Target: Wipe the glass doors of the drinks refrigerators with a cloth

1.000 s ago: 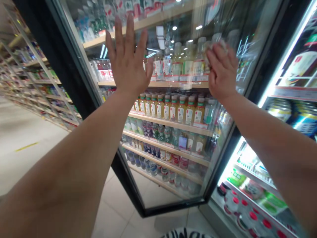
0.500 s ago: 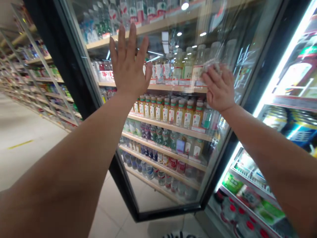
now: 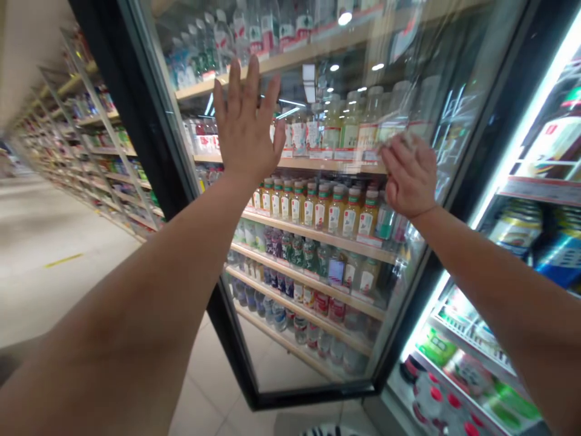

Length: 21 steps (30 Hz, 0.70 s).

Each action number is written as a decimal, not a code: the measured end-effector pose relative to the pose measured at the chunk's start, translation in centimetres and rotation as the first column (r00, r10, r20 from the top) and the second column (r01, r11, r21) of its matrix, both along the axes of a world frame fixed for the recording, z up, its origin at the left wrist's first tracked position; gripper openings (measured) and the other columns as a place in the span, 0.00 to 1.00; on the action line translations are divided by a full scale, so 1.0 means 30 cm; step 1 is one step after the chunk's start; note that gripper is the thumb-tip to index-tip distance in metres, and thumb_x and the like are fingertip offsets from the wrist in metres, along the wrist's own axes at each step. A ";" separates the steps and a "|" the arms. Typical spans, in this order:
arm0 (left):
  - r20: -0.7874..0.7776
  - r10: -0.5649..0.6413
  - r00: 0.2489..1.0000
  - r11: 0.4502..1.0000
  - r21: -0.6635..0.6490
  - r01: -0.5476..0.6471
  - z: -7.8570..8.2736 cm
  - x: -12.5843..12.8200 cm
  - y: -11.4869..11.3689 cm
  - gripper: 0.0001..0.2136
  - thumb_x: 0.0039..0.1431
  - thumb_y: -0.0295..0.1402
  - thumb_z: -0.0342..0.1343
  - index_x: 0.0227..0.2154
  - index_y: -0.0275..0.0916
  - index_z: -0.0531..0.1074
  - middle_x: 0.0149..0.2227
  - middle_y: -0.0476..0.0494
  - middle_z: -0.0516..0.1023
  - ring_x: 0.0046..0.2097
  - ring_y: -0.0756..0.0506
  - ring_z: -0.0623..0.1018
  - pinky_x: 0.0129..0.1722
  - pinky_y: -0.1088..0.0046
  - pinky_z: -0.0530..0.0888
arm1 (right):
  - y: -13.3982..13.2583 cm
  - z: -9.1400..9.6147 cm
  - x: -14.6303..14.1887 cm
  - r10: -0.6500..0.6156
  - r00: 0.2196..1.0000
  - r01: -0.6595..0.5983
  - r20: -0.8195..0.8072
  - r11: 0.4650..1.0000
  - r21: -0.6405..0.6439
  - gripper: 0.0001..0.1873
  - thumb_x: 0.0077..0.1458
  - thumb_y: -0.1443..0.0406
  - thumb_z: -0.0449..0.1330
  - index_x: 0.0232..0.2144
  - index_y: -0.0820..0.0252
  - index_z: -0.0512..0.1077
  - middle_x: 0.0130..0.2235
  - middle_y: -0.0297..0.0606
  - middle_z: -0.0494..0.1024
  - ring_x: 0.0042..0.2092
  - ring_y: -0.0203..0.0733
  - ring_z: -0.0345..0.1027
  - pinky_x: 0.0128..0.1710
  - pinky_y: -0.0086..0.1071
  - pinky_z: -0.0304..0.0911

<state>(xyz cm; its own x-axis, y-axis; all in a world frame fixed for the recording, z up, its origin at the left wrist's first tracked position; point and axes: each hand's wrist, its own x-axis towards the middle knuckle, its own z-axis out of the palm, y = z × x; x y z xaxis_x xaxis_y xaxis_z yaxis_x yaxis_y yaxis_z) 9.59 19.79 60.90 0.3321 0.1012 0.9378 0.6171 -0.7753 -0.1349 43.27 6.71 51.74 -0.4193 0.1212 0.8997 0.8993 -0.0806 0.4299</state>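
Note:
An open glass cooler door [image 3: 345, 339] with a black frame swings out in front of me. My left hand [image 3: 247, 124] lies flat against the glass, fingers spread upward. My right hand [image 3: 408, 175] presses a crumpled pale cloth or tissue [image 3: 405, 140] onto the glass further right, fingers curled over it. Rows of drink bottles [image 3: 318, 209] on wooden shelves show in or through the pane.
The lit cooler interior [image 3: 512, 254] with bottles and red-capped containers stands at the right. A store aisle with stocked shelves [image 3: 91, 157] runs off to the left over a pale tiled floor [image 3: 49, 260].
My right hand with the cloth has slid down the glass. My left hand stays flat on the pane. The view has shifted a little.

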 end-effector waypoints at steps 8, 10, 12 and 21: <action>0.020 -0.090 0.996 0.996 -0.016 0.090 -0.003 0.000 0.018 0.33 0.63 0.50 0.45 0.70 0.52 0.49 0.73 0.70 0.37 0.74 0.42 0.32 0.70 0.50 0.24 | -0.003 -0.018 -0.012 0.007 0.982 0.022 -0.190 0.988 0.150 0.31 0.65 0.60 0.45 0.68 0.48 0.58 0.69 0.35 0.62 0.70 0.55 0.51 0.67 0.57 0.49; 0.011 -0.105 0.994 0.995 0.002 0.105 -0.004 -0.002 0.015 0.33 0.63 0.49 0.45 0.70 0.54 0.49 0.72 0.70 0.39 0.74 0.42 0.32 0.70 0.49 0.24 | -0.005 -0.025 -0.006 0.012 0.958 0.043 -0.286 0.982 0.185 0.31 0.65 0.61 0.43 0.70 0.49 0.55 0.70 0.36 0.59 0.71 0.56 0.48 0.68 0.58 0.46; 0.003 -0.069 0.998 0.998 0.011 0.069 -0.003 -0.002 0.007 0.33 0.63 0.48 0.45 0.71 0.53 0.48 0.73 0.69 0.39 0.74 0.42 0.33 0.71 0.50 0.26 | -0.007 -0.038 -0.005 -0.034 0.976 0.056 -0.215 0.994 0.094 0.32 0.64 0.60 0.45 0.70 0.48 0.54 0.70 0.35 0.59 0.72 0.56 0.46 0.68 0.58 0.45; 0.006 -0.034 0.999 0.999 0.011 0.034 -0.006 -0.002 0.002 0.32 0.65 0.47 0.46 0.71 0.52 0.49 0.73 0.67 0.36 0.74 0.41 0.34 0.71 0.50 0.28 | -0.006 -0.066 -0.014 -0.048 0.974 0.078 -0.220 0.988 0.132 0.31 0.64 0.62 0.45 0.68 0.52 0.58 0.68 0.40 0.63 0.71 0.52 0.51 0.68 0.56 0.50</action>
